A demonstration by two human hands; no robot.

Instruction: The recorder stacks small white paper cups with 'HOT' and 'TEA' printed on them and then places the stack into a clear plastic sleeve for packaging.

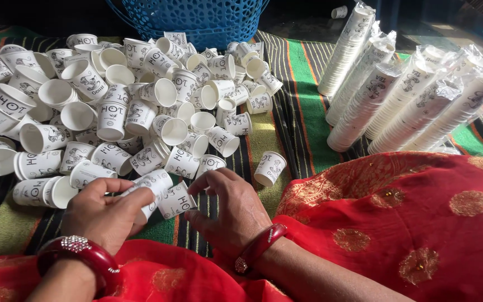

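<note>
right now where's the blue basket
In the head view the blue basket sits at the top centre-left, on the far edge of the striped cloth, just behind the pile of loose paper cups.

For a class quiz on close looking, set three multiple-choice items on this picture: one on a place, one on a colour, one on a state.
1. Where are the wrapped stacks of cups?
A. upper right, on the striped cloth
B. inside the basket
C. in the person's lap

2. What colour is the basket?
A. red
B. blue
C. white

3. How does the left hand stand?
A. flat on the cloth
B. out of view
C. closed around paper cups

Answers: 1 A, the sleeved stacks lie at upper right; 2 B, its mesh is blue; 3 C, fingers wrap the cups, with the right hand beside them.
</note>
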